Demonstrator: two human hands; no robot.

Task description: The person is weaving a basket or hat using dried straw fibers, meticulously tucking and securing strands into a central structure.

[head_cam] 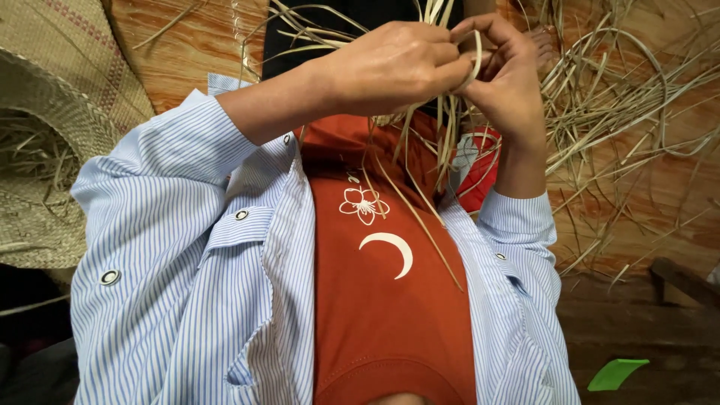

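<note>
Weaving of pale straw strips (pixel 450 112) looks to be the step in hand, judging by the grip. The left hand (pixel 397 64) and right hand (pixel 506 75) meet at the upper centre of the frame, fingers pinched together on one bent strip, the rest of the strands hanging below them over the orange shirt (pixel 382 300). Any further fold would need a steady pinch. Loose straw (pixel 622 90) litters the wooden floor (pixel 637 217) at upper right; a woven mat (pixel 52 97) lies at upper left.
</note>
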